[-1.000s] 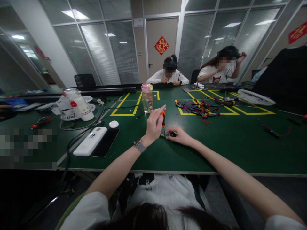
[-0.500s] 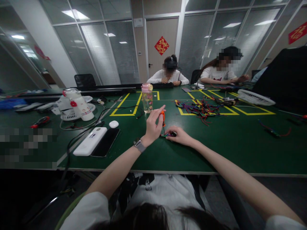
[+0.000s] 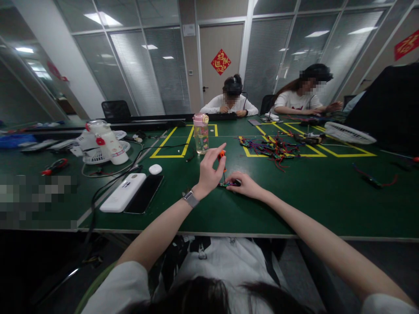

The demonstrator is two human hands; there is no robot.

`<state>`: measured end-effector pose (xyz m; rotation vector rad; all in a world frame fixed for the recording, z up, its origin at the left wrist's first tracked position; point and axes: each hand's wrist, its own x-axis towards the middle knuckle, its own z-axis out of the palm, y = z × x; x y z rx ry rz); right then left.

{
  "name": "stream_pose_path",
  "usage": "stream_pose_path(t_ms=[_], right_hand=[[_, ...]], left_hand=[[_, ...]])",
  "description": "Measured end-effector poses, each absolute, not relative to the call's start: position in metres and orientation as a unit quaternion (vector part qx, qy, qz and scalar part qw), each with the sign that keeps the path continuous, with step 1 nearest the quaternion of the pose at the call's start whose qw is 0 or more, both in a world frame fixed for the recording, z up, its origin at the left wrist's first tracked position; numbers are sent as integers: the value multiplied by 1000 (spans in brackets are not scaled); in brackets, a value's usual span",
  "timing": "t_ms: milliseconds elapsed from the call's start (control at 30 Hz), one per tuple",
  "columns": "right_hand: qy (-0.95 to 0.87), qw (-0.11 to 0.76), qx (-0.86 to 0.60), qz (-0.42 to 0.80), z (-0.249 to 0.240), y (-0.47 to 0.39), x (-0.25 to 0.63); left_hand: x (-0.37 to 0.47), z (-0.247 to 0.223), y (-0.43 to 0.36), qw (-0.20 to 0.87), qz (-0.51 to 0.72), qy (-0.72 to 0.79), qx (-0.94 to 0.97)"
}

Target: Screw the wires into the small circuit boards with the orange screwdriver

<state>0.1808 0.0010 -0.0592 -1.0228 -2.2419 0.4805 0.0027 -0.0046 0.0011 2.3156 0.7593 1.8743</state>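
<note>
My left hand (image 3: 211,173) is closed round the orange handle of a screwdriver (image 3: 224,171), whose thin shaft points down. The shaft's tip meets a small green circuit board (image 3: 224,185) lying on the green table (image 3: 262,216). From the other side, my right hand (image 3: 244,184) rests on the table and pinches the board, its fingers hiding part of it. A dark piece shows beside the right fingers. Just beyond my left hand stands a clear bottle (image 3: 200,135) with a pink lid.
A pile of wired boards (image 3: 273,147) lies to the back right, with one loose board (image 3: 373,180) farther right. On the left are a white power bank (image 3: 123,194), a black phone (image 3: 144,194), a white case (image 3: 155,169) and fans. Two people sit across the table.
My left thumb has shifted slightly on the screwdriver handle, covering more of it. My right hand and the board stay in place. The person at the back right has turned their head.
</note>
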Motion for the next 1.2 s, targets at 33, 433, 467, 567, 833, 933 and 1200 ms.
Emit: stream_pose_path(t_ms=[33,433,467,567,833,933,1200], right_hand=[[-848,311,-387,184,-59,1,181],[-845,314,-390,187,-59,1,181],[-844,314,-392,188,-60,1,181],[-840,316,-399,189,-60,0,181],[-842,313,-397,188,-60,1,181],[-842,312,-399,188,-59,0,181],[-841,314,-396,193,-60,1,182]], left_hand=[[3,1,-5,26,611,249,751],[2,1,-5,48,600,242,761],[2,1,-5,45,601,244,760],[2,2,-5,27,603,253,756],[2,0,-5,51,586,246,770],[3,-1,-2,44,590,256,765],[3,0,-5,41,591,264,762]])
